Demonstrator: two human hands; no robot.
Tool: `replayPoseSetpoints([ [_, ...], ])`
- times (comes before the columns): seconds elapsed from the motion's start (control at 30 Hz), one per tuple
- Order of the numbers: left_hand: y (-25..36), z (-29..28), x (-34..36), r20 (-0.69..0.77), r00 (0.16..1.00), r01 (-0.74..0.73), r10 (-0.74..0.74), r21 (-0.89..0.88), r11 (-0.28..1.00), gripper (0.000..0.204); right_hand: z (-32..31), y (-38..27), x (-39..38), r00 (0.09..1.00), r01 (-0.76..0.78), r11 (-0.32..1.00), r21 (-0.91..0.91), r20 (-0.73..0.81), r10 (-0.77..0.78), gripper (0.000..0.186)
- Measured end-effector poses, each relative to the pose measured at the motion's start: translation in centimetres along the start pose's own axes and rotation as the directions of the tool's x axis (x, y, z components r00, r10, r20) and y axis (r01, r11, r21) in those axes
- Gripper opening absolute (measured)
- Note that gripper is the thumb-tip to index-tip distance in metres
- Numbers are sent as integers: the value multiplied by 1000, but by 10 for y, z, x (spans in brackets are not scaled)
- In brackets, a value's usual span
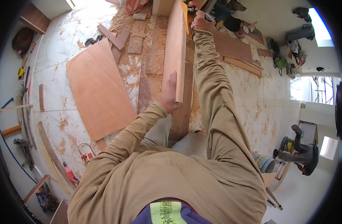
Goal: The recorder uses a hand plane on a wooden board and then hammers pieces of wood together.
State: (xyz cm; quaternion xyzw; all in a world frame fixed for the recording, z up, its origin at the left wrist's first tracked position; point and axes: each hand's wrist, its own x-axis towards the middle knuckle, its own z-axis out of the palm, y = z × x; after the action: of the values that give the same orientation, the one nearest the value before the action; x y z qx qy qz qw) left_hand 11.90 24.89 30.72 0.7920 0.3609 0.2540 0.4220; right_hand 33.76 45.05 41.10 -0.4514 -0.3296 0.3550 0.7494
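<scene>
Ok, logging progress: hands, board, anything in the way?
Left hand holding board at near end. Right hand gripping dark tool, mostly hidden. Board on edge; shavings strewn alongside.

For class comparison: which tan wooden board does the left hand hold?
The long tan wooden board standing on edge, its near end in the left hand; the wide tan wooden sheet lies flat, unheld.

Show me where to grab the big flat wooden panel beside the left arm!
Probably by both long edges, near the middle, coming in low from left and right: the panel lies flat, thin and handle-less, and wood strips poking out beneath may leave finger room.
</scene>
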Motion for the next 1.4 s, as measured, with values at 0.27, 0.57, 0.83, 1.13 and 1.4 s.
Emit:
replayPoseSetpoints([
  [0.27, -18, -4, -8, -26, 1000, 1, -4, -85, 996, 107, -15, -79, -289, 995, -92, 918, -386, -64, 73, 23],
  [0.57, -7, -9, -7, 22, 1000, 5, -4, -40, 999, 121, -9, -37, -194, 985, -40, 943, -332, -173, -19, 30],
  [0.83, 15, -25, -8, 107, 974, 207, -199, -75, 975, 108, -13, -46, -22, 958, 130, 989, -69, -249, -143, 26],
  [1.13, 60, -46, -11, -46, 999, -29, 20, -193, 981, 118, -217, -133, -392, 753, -418, 882, -219, -626, 202, 26],
  [1.4, 58, -46, 176, -201, 768, 638, -609, 332, 695, 113, -225, -198, -537, 756, -292, 925, -243, -651, 68, 30],
])
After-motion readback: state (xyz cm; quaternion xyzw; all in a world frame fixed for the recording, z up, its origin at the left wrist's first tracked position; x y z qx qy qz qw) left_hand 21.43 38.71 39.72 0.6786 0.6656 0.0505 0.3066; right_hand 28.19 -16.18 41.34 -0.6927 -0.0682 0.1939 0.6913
